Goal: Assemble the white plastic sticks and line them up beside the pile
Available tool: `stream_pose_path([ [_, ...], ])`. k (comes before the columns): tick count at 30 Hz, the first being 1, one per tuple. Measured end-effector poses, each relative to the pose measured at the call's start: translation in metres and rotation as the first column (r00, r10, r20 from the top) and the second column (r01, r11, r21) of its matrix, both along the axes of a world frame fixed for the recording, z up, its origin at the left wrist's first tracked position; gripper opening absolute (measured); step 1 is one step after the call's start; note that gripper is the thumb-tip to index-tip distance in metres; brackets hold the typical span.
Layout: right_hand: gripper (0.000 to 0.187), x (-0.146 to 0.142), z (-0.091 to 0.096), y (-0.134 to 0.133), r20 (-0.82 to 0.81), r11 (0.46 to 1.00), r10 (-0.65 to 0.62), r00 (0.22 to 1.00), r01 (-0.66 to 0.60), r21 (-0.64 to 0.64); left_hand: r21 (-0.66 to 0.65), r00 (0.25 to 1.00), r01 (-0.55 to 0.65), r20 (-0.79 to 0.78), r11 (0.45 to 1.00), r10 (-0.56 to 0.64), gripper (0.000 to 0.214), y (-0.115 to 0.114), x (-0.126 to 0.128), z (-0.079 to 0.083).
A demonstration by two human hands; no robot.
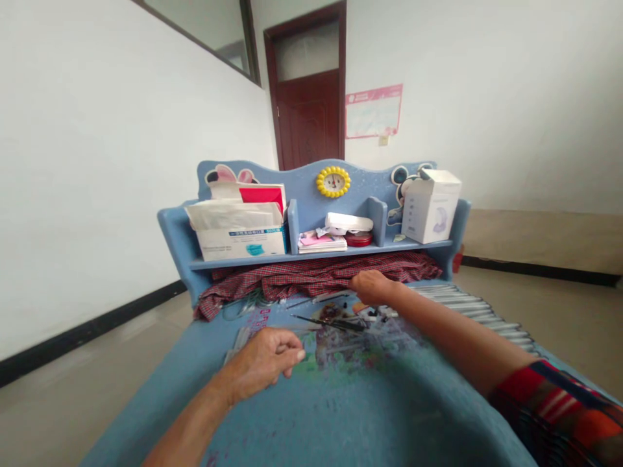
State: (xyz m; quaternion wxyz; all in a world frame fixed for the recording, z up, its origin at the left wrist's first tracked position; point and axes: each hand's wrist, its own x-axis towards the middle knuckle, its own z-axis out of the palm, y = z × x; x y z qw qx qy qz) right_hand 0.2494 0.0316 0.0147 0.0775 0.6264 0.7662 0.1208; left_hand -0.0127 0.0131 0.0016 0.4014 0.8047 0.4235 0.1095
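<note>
My right hand [374, 287] reaches far across the blue desk [287, 408]. Its fingers are closed at the front edge of a red plaid cloth [296, 275], which lies bunched along the back under the shelf. My left hand [267, 357] hovers low over the desk, left of the middle, with its fingers curled and the thumb near the index finger; whatever may be between them is hidden or too small to name. Between both hands lie dark slender tools [331, 323], like tweezers, amid small scattered parts [379, 312].
Behind the cloth rises a blue shelf [228, 263] bearing a mask box [238, 240], papers, a red round tin [359, 239] and a white carton [431, 207]. A row of thin grey rods [481, 314] lines the desk's right side. Coiled thin wire [250, 301] lies at back left.
</note>
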Motion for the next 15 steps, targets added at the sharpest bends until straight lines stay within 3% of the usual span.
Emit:
stream_pose_path([
  [3, 0.027, -0.010, 0.019, -0.020, -0.038, 0.995, 0.094, 0.995, -0.092, 0.050, -0.005, 0.998, -0.001, 0.057, 1.000, 0.001, 0.032, -0.001, 0.002, -0.002],
  [5, 0.025, -0.022, 0.027, -0.034, -0.148, 0.978, 0.203, 0.968, -0.192, 0.085, -0.042, 0.992, 0.011, 0.128, 0.999, -0.005, 0.031, -0.003, 0.005, -0.004],
  [10, 0.015, -0.057, 0.035, -0.061, -0.528, 0.885, 0.450, 0.720, -0.438, 0.158, -0.217, 0.905, 0.074, 0.425, 0.973, 0.026, 0.028, -0.011, 0.011, -0.003],
  [12, 0.012, -0.068, 0.034, -0.065, -0.607, 0.875, 0.459, 0.648, -0.448, 0.183, -0.273, 0.838, 0.101, 0.542, 0.957, 0.066, 0.024, -0.011, 0.012, -0.003],
  [15, 0.014, -0.078, 0.034, -0.065, -0.694, 0.901, 0.413, 0.590, -0.377, 0.215, -0.343, 0.760, 0.084, 0.630, 0.935, 0.163, 0.021, -0.008, 0.011, -0.004],
])
